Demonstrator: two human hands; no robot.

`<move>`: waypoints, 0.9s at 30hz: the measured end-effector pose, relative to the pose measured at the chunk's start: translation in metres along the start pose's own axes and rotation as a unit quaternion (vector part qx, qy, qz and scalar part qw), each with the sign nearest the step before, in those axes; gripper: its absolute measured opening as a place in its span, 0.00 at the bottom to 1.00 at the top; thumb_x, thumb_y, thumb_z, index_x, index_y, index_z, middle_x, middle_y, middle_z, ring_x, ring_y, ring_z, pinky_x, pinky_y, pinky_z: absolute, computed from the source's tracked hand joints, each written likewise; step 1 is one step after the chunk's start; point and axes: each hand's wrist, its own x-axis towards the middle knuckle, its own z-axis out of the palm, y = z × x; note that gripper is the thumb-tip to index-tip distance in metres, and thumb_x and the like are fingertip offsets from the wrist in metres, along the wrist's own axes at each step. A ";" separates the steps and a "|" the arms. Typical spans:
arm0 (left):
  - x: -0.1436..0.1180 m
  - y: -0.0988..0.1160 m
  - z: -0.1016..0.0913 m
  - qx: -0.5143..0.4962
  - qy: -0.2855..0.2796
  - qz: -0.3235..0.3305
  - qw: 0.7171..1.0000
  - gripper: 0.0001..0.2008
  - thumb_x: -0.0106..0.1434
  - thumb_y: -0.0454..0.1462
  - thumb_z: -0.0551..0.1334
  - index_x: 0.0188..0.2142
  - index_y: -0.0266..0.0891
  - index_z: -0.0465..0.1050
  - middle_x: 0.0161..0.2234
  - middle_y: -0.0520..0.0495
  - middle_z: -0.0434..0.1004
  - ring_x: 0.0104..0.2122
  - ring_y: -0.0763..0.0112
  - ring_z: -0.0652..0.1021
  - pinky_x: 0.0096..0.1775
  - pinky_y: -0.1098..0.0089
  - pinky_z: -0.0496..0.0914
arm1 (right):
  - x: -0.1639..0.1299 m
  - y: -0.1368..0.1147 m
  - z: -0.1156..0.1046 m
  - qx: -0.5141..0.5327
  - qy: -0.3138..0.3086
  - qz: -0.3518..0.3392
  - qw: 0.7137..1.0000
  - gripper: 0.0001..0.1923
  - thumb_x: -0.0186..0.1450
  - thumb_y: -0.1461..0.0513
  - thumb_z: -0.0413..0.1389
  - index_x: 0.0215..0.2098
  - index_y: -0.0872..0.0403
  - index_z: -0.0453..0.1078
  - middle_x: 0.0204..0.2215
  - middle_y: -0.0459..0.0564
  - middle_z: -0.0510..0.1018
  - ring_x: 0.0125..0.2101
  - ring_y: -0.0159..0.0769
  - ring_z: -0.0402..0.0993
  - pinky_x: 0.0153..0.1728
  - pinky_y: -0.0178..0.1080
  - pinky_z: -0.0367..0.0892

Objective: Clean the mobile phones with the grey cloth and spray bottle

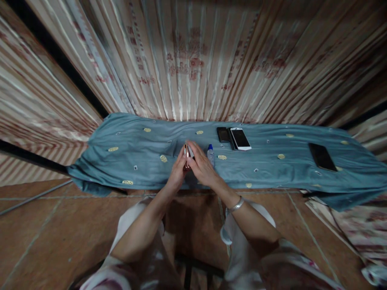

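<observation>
Rose-gold phone (186, 155) upright on edge, pinched between both hands above the middle of the bench (127, 161). Left hand (177, 171) pressed to its left face, right hand (202, 165) closed over its right. Small bottle (211, 154) just beside the right hand. Farther right, white phone (240, 138) beside a dark phone (223, 134); black phone (322, 156) well apart. Blue cloth over the bench.

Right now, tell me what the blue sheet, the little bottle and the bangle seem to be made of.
Blue sheet: soft woven cloth, matte, since it wrinkles and drapes at the edges. Little bottle: probably clear plastic with a blue cap, slightly glossy. Bangle on the right wrist: looks like silvery metal, catching a bright highlight.
</observation>
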 end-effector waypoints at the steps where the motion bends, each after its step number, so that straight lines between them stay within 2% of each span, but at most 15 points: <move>1: -0.001 0.002 0.000 0.001 0.004 -0.001 1.000 0.29 0.66 0.41 0.64 0.66 0.47 0.66 0.67 0.48 0.67 0.67 0.55 0.67 0.63 0.55 0.66 | 0.000 0.003 0.001 0.007 0.004 0.011 1.000 0.32 0.75 0.48 0.41 0.73 0.52 0.51 0.71 0.56 0.60 0.72 0.41 0.51 0.72 0.52 0.47; 5: -0.002 0.009 0.000 0.002 0.005 -0.002 1.000 0.29 0.65 0.42 0.64 0.65 0.49 0.67 0.64 0.48 0.71 0.63 0.54 0.72 0.58 0.55 0.73 | 0.002 0.013 0.005 0.050 0.018 0.065 0.996 0.34 0.74 0.42 0.40 0.71 0.47 0.55 0.70 0.52 0.62 0.71 0.42 0.54 0.72 0.52 0.46; 10: -0.002 0.012 -0.001 -0.001 -0.005 -0.003 1.000 0.32 0.65 0.42 0.65 0.67 0.49 0.63 0.65 0.46 0.71 0.57 0.56 0.77 0.52 0.59 0.76 | 0.007 0.014 0.008 0.137 0.046 0.142 0.979 0.43 0.68 0.34 0.37 0.69 0.50 0.60 0.69 0.53 0.63 0.71 0.42 0.53 0.72 0.50 0.45; 13: -0.003 0.014 0.001 -0.005 -0.002 -0.006 1.000 0.36 0.63 0.40 0.66 0.69 0.50 0.59 0.65 0.47 0.69 0.55 0.58 0.78 0.51 0.62 0.77 | 0.011 0.012 0.008 0.188 0.055 0.169 0.966 0.46 0.66 0.31 0.37 0.68 0.49 0.63 0.68 0.52 0.66 0.70 0.42 0.57 0.72 0.49 0.47; 18: -0.004 0.015 0.005 -0.003 0.028 -0.024 0.999 0.39 0.61 0.37 0.68 0.69 0.53 0.58 0.64 0.49 0.71 0.51 0.63 0.80 0.49 0.66 0.77 | 0.014 0.006 0.003 0.215 0.032 0.177 0.960 0.47 0.65 0.31 0.38 0.65 0.52 0.67 0.65 0.54 0.71 0.68 0.43 0.62 0.70 0.46 0.51; 24: 0.000 0.016 0.004 -0.005 0.040 -0.022 0.999 0.38 0.62 0.38 0.68 0.70 0.51 0.56 0.53 0.47 0.80 0.43 0.67 0.82 0.47 0.65 0.78 | 0.014 -0.001 -0.005 0.192 0.005 0.166 0.967 0.44 0.68 0.34 0.36 0.61 0.51 0.72 0.59 0.53 0.77 0.63 0.44 0.69 0.68 0.47 0.56; 27: 0.002 0.016 0.003 -0.005 0.042 -0.004 0.999 0.36 0.62 0.38 0.67 0.68 0.51 0.59 0.55 0.48 0.78 0.45 0.68 0.81 0.47 0.66 0.78 | 0.013 -0.002 -0.007 0.184 -0.003 0.167 0.969 0.41 0.70 0.36 0.36 0.60 0.51 0.74 0.56 0.52 0.79 0.61 0.44 0.71 0.66 0.46 0.58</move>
